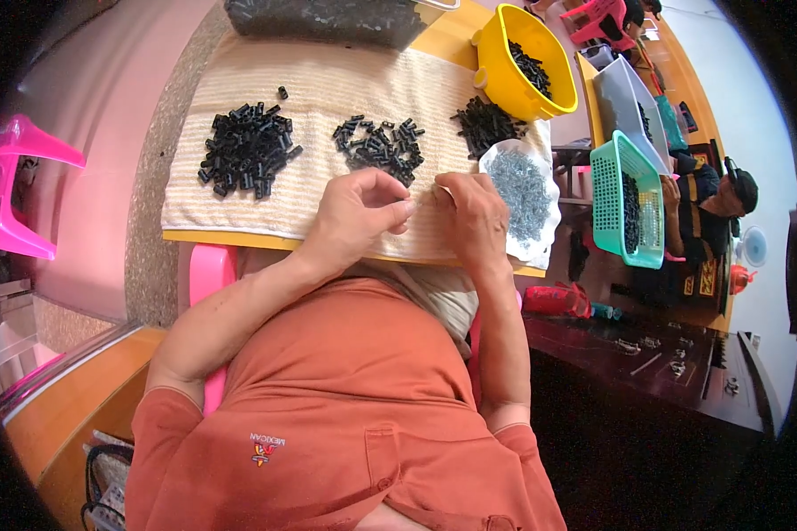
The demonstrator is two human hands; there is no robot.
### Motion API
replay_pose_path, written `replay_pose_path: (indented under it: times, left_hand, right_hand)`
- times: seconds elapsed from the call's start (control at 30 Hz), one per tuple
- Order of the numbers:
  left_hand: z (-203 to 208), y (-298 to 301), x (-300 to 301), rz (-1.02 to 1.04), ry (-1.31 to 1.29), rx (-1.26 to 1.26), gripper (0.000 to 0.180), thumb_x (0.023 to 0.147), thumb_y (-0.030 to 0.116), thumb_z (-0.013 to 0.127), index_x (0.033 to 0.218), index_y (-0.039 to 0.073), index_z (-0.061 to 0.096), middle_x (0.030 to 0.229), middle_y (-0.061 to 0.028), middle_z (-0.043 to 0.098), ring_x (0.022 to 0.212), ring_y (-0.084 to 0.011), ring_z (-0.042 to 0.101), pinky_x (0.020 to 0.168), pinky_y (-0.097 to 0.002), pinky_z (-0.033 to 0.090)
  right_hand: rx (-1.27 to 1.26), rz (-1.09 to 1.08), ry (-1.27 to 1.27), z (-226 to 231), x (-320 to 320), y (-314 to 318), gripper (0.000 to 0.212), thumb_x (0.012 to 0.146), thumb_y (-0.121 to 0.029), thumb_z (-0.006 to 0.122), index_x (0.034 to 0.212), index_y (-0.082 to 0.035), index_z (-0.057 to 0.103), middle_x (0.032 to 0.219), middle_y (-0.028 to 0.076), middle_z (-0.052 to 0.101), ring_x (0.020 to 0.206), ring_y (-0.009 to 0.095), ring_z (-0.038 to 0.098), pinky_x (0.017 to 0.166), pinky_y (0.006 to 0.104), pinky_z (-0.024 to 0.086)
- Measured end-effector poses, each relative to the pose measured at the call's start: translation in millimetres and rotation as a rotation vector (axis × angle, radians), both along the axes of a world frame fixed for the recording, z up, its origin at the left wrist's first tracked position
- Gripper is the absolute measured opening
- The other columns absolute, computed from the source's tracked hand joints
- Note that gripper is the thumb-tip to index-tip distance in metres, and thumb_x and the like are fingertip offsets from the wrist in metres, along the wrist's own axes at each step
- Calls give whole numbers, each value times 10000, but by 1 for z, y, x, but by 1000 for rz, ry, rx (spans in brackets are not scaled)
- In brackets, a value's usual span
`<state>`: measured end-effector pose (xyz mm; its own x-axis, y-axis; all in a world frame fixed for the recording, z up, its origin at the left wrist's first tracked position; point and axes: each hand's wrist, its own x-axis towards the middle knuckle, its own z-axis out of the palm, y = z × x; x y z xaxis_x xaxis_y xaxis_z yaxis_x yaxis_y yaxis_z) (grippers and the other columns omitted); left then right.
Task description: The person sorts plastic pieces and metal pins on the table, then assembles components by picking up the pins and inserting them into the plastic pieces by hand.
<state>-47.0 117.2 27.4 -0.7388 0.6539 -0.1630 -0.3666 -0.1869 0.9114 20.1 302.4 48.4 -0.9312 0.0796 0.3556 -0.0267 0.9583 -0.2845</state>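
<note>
My left hand (356, 212) is over the near middle of a striped towel (319, 80), its fingers curled and the thumb close to the index finger. Anything between them is too small to make out. Facing it, my right hand (476, 212) pinches thumb against fingertips, and what it holds is hidden. Just beyond my left hand lies a loose pile of small black plastic tube-like pieces (390, 146). A larger heap of such pieces (248, 150) sits at the left. Beside my right hand, thin silvery metal pieces (521, 190) fill a white scalloped tray (547, 226).
Slim black parts (487, 126) are heaped below a yellow tub (565, 104) of black pieces. A clear bin (438, 7) stands at the far edge. Right of the table are a green basket (651, 221), a grey bin (615, 93) and another person (713, 199). A pink stool (18, 195) is at left.
</note>
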Motion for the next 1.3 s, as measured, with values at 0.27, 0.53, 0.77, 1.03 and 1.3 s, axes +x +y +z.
replay_pose_path:
  times: [0.27,0.53,0.77,1.03,1.3]
  left_hand:
    - [9,-1,1,-36,-66,48,145,879,58,721,974,7,625,863,-44,664,727,-107,642,682,-244,555]
    - [16,-3,2,-68,-240,115,157,876,70,727,987,23,626,883,-41,665,735,-103,643,676,-236,565]
    - [16,-3,0,-82,-340,138,175,881,83,723,1023,18,643,936,-51,674,755,-124,661,695,-255,581]
    - [15,-5,-2,-69,-371,173,210,906,81,692,1095,3,645,956,-67,683,819,-148,680,767,-289,598]
    - [16,-5,-2,-84,-328,155,199,927,71,659,1110,-4,644,1005,-95,699,849,-155,686,786,-283,594]
  right_hand:
    - [-682,220,42,13,14,-17,163,866,28,686,1027,8,673,998,120,675,844,139,643,719,247,513]
    - [-998,293,25,-6,20,-13,178,857,38,695,1031,0,684,996,98,659,893,157,632,728,246,503]
    - [-1182,231,52,-7,22,-19,128,887,36,669,1015,35,667,1026,106,625,901,154,622,746,255,573]
    - [-1255,203,113,-14,22,-16,123,926,3,640,1043,36,654,1054,91,602,887,140,626,730,266,594]
    - [-1262,171,110,-16,22,-15,125,932,-11,639,1044,44,652,1061,89,603,870,131,635,728,257,591]
